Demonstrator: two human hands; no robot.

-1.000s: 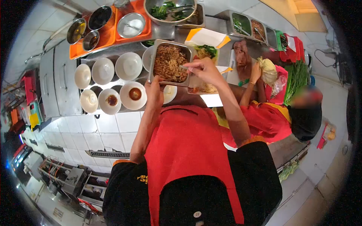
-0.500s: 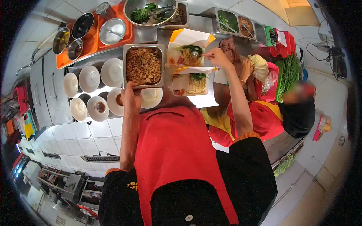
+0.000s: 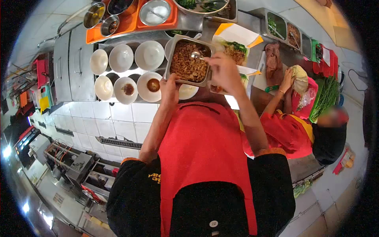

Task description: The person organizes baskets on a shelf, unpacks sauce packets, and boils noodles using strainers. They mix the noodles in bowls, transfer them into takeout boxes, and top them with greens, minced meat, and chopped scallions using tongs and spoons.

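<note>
My left hand (image 3: 171,87) grips the near edge of a square metal container (image 3: 191,60) filled with brown minced food. In my right hand (image 3: 224,68) is a metal spoon (image 3: 196,55), its bowl over the mince near the container's far right part. Just right of the container, an open takeaway box (image 3: 238,38) holds noodles and greens. A second box (image 3: 244,81) lies nearer to me, partly hidden behind my right hand and forearm.
White bowls (image 3: 149,55) stand in two rows at the left, some with brown sauce. Orange trays (image 3: 134,24) with pots lie behind them. At the right a co-worker (image 3: 284,130) handles a cloth-like bundle (image 3: 299,80) near meat (image 3: 273,59) and green stalks (image 3: 325,96).
The spoon in my right hand has moved from the far takeaway box back into the metal container. My left hand still holds the container, now over the area beside the boxes. The view has shifted.
</note>
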